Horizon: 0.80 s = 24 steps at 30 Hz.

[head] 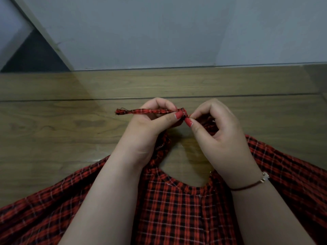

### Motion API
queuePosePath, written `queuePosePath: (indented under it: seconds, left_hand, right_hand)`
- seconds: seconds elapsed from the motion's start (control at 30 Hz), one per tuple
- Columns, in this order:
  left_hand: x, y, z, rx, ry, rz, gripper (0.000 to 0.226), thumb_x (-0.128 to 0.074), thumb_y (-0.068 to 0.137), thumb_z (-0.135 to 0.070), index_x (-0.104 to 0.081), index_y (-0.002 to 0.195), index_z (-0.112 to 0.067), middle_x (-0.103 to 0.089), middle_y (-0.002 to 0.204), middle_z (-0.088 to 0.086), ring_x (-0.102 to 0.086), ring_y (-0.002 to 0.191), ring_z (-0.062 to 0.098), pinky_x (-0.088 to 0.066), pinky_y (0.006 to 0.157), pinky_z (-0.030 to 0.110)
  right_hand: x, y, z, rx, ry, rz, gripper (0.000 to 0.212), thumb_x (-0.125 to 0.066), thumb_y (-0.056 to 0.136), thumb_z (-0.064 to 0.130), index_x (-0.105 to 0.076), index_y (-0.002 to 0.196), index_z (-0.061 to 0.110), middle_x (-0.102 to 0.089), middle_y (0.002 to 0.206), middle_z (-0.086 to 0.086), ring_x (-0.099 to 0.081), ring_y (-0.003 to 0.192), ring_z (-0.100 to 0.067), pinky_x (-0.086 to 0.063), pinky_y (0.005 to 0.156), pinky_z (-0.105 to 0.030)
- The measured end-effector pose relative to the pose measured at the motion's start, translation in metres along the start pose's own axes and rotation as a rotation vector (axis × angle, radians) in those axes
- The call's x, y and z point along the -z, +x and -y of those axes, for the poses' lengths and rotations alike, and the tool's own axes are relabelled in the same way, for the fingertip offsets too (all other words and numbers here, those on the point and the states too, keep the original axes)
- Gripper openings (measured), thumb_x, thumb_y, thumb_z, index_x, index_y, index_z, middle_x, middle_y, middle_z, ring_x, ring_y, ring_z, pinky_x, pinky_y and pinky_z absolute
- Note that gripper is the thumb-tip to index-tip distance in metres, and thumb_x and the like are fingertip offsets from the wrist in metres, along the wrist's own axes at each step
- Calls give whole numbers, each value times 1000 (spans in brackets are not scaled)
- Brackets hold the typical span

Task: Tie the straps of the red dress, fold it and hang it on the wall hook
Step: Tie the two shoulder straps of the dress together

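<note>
The red checked dress lies spread on the wooden table, its neckline facing away from me. My left hand pinches one strap, whose frayed end sticks out to the left. My right hand pinches the other strap where it meets the first, between thumb and forefinger. Both hands are lifted a little above the table over the neck opening. Most of the right strap is hidden under my right hand. No wall hook is in view.
A grey wall rises just behind the table's far edge. At the top left a pale frame slants across a dark gap. Bare wood lies left and right of the hands.
</note>
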<state>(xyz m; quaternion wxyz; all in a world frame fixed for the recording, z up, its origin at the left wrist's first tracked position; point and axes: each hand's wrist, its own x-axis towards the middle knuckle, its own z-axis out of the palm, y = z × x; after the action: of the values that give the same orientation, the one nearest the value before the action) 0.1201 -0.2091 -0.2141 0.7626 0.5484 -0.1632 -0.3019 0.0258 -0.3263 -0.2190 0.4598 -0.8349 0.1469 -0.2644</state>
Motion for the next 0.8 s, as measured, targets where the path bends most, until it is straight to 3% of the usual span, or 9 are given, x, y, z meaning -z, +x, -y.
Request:
queuePosePath:
  seconds: [0.1,0.33,0.47,0.57,0.7,0.8]
  left_hand:
    - [1,0,1,-8,29,5,21,-65,73,7,-58,73,-12,-66,69,0,-64,63,12,-55,64,20]
    - [-4,-3,-1,-41,145,-34,26,-61,78,14,-65,82,-11,-69,76,-1,-67,63,9,-56,65,17]
    - [-4,-4,-1,-145,430,-37,28,-64,77,11,-71,90,-13,-74,85,-3,-69,82,6,-51,77,16]
    - [-4,-4,-2,-229,597,-39,25,-68,76,5,-73,89,-16,-74,94,1,-68,93,8,-50,86,20]
    - [-4,-3,1,-394,821,-20,20,-70,75,-4,-74,90,-16,-70,90,1,-64,90,7,-46,84,16]
    - [-4,-2,3,-474,964,-47,17,-70,74,-10,-75,89,-17,-68,87,-1,-63,85,6,-47,80,16]
  right_hand:
    - [1,1,-3,-96,160,-6,10,-56,88,14,-61,85,23,-62,84,2,-60,81,-15,-48,73,-26]
    - [1,2,-4,-125,153,53,7,-62,81,19,-66,86,19,-64,86,0,-61,81,-16,-50,74,-26]
    - [-1,0,-6,-165,187,87,9,-66,75,21,-63,84,24,-63,84,0,-61,77,-13,-51,74,-29]
    - [-2,1,-7,-171,154,85,9,-67,73,22,-61,80,25,-61,78,10,-57,72,-11,-52,72,-34]
    - [-2,2,-9,-188,141,66,9,-66,70,24,-59,77,26,-57,70,17,-51,67,-12,-48,67,-36]
    - [0,2,-8,-182,146,49,9,-66,71,23,-60,75,27,-57,74,13,-51,67,-18,-47,65,-34]
